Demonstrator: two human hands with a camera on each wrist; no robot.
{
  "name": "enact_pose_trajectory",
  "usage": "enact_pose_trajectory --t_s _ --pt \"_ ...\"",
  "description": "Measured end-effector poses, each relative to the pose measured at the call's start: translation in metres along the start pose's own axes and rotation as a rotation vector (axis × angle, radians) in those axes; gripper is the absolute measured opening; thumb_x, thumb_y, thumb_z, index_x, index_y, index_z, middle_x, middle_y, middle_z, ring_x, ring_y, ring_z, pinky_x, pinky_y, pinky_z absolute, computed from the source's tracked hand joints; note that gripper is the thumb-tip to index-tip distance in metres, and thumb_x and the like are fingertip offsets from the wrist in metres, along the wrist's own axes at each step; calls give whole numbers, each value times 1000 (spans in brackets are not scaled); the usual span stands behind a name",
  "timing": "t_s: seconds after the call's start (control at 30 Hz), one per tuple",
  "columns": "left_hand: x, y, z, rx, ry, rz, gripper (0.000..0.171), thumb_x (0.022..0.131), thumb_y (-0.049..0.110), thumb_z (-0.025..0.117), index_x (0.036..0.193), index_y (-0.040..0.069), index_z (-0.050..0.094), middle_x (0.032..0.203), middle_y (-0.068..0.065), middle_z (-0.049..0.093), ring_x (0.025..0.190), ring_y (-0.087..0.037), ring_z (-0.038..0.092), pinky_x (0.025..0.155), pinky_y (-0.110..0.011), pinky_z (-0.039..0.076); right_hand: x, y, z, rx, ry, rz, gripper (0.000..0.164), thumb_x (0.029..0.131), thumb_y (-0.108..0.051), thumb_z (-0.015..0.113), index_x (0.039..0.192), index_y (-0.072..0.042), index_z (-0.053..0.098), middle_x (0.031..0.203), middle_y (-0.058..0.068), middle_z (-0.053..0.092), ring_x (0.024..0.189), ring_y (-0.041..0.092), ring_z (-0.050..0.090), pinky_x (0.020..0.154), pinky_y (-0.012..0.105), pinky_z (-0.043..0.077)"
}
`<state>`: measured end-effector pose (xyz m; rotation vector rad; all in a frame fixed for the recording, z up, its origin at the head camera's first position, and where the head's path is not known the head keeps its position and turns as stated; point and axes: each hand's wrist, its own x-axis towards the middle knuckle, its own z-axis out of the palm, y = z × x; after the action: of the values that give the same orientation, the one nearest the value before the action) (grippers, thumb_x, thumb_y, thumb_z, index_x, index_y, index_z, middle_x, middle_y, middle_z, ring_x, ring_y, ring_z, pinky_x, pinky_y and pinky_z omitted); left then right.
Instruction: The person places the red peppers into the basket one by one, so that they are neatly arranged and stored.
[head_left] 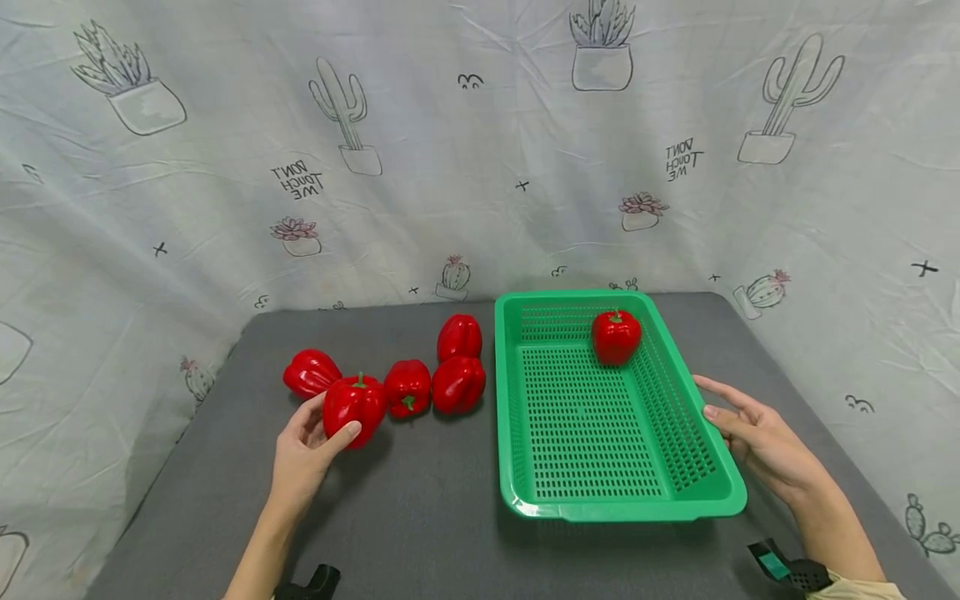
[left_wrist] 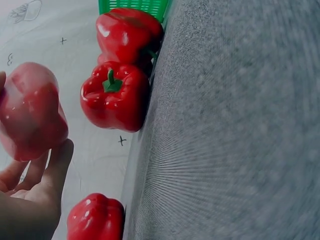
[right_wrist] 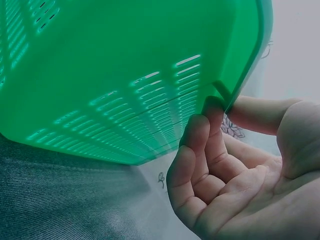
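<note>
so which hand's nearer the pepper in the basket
Right: the right hand holds the basket rim, right of that pepper; the left hand is farther, left of it.

1. Pale grey-white, creased fabric sheet (head_left: 427,108) hangs as a backdrop at 12 o'clock and continues down the sides at 9 and 3 o'clock.
2. Its printed line drawings include a spiky-leaved plant in a white pot (head_left: 131,83) at 10 o'clock, a slim armed cactus (head_left: 337,104) at 11, a larger armed cactus (head_left: 795,92) at 2, and black lettering (head_left: 681,158) also towards 2.
3. Dark grey, finely textured flat tabletop (head_left: 442,508) spreads towards 6 o'clock, its side edges widening to 8 and 4.
4. Light is soft and diffuse, showing shallow folds in the sheet.
</note>
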<state>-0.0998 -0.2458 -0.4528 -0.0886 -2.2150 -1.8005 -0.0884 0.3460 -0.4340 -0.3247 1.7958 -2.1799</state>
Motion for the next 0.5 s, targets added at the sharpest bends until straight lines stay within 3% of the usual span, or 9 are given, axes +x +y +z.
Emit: enact_pose_trajectory --t_s 0.23,0.5 --pt "0 -1 0 -19 -4 36 56 87 1 72 138 5 50 128 -5 55 109 -18 58 84 -21 51 1 0 0 8 3 -5 51 107 -3 38 155 -14 27 105 17 70 89 25 70 74 38 57" --pt "-1 -1 2 -103 -27 48 58 86 -5 70 139 2 47 132 -9 51 113 -20 57 85 -23 52 1 1 -2 14 -26 -21 51 107 -2 36 156 -15 27 107 16 70 91 24 69 76 38 57"
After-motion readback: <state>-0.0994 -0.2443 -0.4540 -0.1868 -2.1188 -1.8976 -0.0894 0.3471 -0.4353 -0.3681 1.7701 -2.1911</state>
